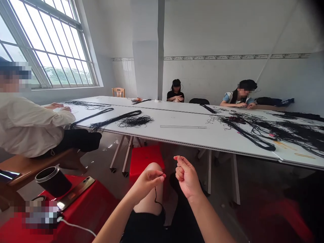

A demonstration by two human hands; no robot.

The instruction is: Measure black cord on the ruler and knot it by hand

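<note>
Above my knee, my left hand point(149, 179) pinches a thin black cord point(156, 197) between thumb and fingertips. The cord's loose length hangs below that hand in a curve toward my lap. My right hand point(186, 173) is raised just to the right, apart from the left. Its fingers are curled, with the index finger and thumb pressed together. Whatever lies in that pinch, if anything, is too small to make out.
Across the white table point(146, 138) lie bundles of black cord point(121, 118), a tangled cord pile point(136, 120) and a clear ruler point(183, 127). More cords point(286, 130) spread at right. A red stool point(145, 157) stands ahead; a phone point(76, 193) and black cup point(53, 182) sit left. Three people sit around.
</note>
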